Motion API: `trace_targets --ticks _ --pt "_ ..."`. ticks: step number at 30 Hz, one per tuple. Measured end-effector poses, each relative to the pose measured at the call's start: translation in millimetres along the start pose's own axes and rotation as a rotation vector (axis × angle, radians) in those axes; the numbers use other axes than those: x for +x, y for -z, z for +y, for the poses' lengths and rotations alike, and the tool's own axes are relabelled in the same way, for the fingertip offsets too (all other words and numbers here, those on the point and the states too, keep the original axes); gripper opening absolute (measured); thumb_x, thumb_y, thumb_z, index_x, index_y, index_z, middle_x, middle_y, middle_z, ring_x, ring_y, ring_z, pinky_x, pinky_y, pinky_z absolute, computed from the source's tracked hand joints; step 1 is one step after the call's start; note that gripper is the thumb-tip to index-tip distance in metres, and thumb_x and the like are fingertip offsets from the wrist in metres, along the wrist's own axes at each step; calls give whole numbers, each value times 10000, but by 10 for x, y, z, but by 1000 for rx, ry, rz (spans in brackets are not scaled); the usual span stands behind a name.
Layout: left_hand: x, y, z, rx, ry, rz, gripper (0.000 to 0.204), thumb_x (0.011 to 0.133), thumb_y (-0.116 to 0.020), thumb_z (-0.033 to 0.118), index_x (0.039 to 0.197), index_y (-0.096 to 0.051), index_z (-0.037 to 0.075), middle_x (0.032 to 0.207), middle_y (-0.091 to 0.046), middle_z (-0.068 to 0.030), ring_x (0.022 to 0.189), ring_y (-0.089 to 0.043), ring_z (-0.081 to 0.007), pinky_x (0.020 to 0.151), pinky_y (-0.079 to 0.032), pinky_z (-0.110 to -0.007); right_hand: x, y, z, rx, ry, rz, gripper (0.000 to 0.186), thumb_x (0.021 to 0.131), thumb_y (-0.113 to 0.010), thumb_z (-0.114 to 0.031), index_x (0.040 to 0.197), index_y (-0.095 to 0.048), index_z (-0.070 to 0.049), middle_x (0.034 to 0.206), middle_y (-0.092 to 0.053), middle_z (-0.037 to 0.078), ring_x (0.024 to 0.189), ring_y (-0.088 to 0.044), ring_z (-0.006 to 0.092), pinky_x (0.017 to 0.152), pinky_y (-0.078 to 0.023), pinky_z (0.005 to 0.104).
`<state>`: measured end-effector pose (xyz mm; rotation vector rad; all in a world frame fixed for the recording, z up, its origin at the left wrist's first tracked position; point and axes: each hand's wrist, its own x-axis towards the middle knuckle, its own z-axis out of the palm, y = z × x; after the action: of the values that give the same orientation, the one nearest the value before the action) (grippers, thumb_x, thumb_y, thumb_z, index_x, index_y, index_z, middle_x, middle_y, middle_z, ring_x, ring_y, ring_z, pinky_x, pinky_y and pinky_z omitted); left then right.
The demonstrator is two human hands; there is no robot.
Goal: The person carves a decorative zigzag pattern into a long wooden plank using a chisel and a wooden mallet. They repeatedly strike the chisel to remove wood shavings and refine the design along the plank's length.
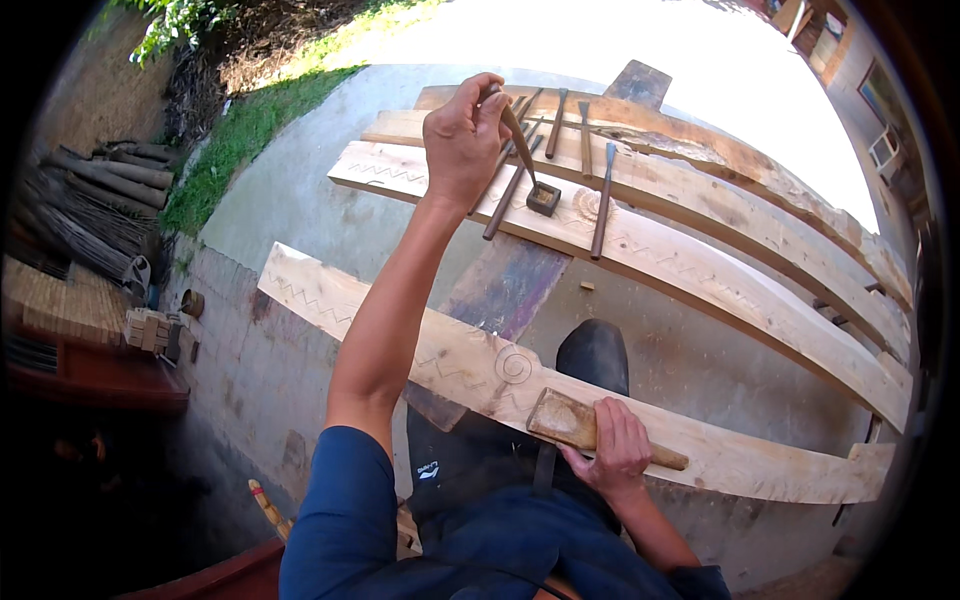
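Note:
My left hand [464, 140] is raised over the far plank, fingers wrapped round a slim brown tool [517, 138]. Its tapered lower end reaches into a small dark square box [543, 200] on that plank; whether it is a chisel or a stick I cannot tell. My right hand [622, 446] grips a wooden mallet [562, 417], which lies on the near plank [730, 462] across my lap. A round spiral [513, 365] and zigzag lines mark this plank.
Several chisels [602, 205] lie around the box on the far plank [690, 268], near a carved rosette [585, 204]. More long planks [740, 205] lie beyond. A small wood block [587, 286] is on the floor. Logs [115, 175] are piled at the left.

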<state>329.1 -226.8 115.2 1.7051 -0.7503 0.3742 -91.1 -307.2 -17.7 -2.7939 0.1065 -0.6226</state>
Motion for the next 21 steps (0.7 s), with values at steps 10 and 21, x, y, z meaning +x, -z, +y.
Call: trace_targets --ticks 10,21 --pt "63 -513 -268 296 103 -98 327 1061 -697 309 1275 -733 64 1034 -805 -95 907 -759 -209 845 -581 -367 38 -6 -34 34 -16 -4 829 706 -966 -362 1355 -632 32 1273 -710 210 1157 -705 407 974 -564 487" --pt "-1715 -212 1014 -367 -288 -33 480 1083 -629 448 1385 -699 81 880 -642 -50 738 -633 -186 630 -493 -309 66 486 215 1199 -966 -155 669 1064 -657 -533 1483 -525 -29 1274 -701 135 1167 -693 193 1003 -571 349"
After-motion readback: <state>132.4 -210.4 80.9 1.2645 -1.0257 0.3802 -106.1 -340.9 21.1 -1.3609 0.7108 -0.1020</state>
